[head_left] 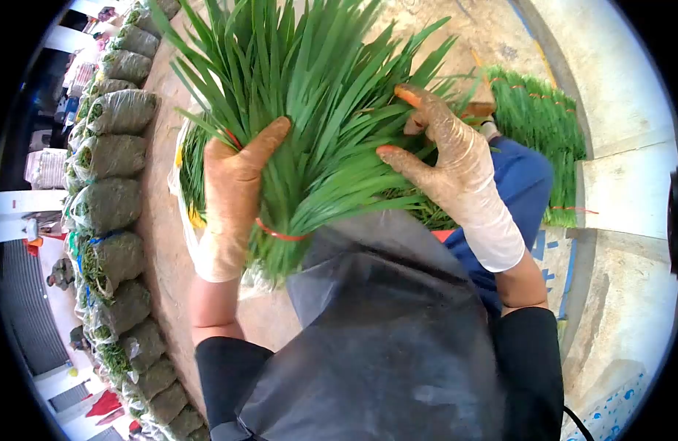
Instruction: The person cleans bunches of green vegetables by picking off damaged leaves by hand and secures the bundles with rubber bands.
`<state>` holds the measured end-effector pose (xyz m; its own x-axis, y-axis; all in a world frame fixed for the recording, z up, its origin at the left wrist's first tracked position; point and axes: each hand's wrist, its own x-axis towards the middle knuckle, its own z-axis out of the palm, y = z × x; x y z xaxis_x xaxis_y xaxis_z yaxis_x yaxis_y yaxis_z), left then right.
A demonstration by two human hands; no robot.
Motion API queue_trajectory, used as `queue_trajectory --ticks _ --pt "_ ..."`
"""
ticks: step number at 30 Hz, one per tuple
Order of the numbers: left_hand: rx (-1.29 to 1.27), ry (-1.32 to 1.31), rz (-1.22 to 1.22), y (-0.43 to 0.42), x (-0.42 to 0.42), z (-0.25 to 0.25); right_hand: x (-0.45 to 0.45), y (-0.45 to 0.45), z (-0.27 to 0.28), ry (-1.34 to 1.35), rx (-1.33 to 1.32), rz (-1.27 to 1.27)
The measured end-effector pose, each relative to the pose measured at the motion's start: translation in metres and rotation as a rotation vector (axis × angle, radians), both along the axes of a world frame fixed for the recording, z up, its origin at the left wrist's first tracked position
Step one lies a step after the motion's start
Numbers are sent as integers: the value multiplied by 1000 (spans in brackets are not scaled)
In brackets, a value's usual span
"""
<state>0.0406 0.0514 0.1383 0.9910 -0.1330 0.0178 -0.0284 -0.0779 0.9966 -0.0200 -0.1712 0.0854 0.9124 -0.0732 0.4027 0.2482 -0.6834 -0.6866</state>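
Long green leaves form a large bunch [302, 110], with a red band [280, 234] around its lower part. My left hand [240, 184], in a soiled white glove, is wrapped round the left side of the bunch, thumb on top. On the right, my right hand [445, 154], gloved too, has its thumb and fingers apart at the leaves' right edge. Its fingertips are brown and orange. Nothing is gripped between them that I can make out.
Tied green bundles [537, 125] lie at the right by the wall. Filled clear bags [115, 154] stand in a long row on the left. My blue trouser leg [519, 184] and dark apron [398, 331] are below. More leaves [194, 165] lie behind my left hand.
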Motion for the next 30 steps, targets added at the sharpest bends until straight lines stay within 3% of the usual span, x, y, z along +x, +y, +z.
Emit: queue_trajectory --ticks 7,11,14,22,30 --pt "250 283 16 48 -22 -5 -11 37 -49 69 111 251" --pt "352 357 68 60 -43 -24 -18 46 -57 347 336 309" --pt "388 362 82 59 -53 -33 -9 50 -63 -233 -100 116" --pt "369 397 78 53 -52 -57 -7 49 -64 56 -212 346" --pt "404 378 38 54 -49 -66 0 50 -72 115 -177 483"
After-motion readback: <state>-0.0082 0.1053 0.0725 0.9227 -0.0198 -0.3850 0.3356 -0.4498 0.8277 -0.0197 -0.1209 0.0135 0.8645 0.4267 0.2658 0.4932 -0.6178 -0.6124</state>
